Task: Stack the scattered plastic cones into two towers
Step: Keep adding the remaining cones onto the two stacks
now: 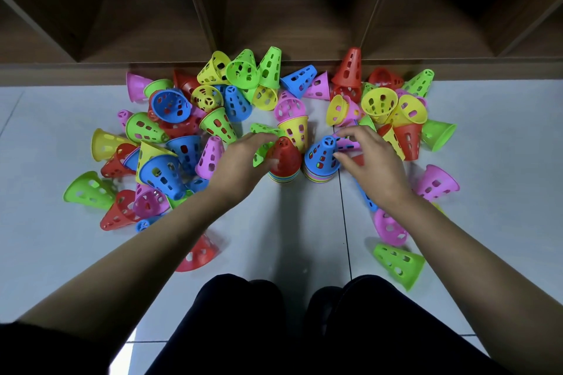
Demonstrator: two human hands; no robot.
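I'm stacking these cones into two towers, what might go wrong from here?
The red-topped tower and blue-topped tower stand close together, so seating a cone on one may tip the other. The left hand holds a green cone and the right hand pinches a pink cone beside the tops; both arriving together might collide. The yellow cone behind could get knocked into them.

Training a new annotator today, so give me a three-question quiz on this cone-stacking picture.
1. True or false: a red perforated plastic cone tops the tower nearer the left hand, beside the blue-topped tower.
2. The fingers of the right hand pinch a cone of which colour? A yellow, B pink, C red.
3. Fill in: the left hand grips a ___ cone.
Key: 1 true. 2 B, the pink cone. 3 green, the green cone.
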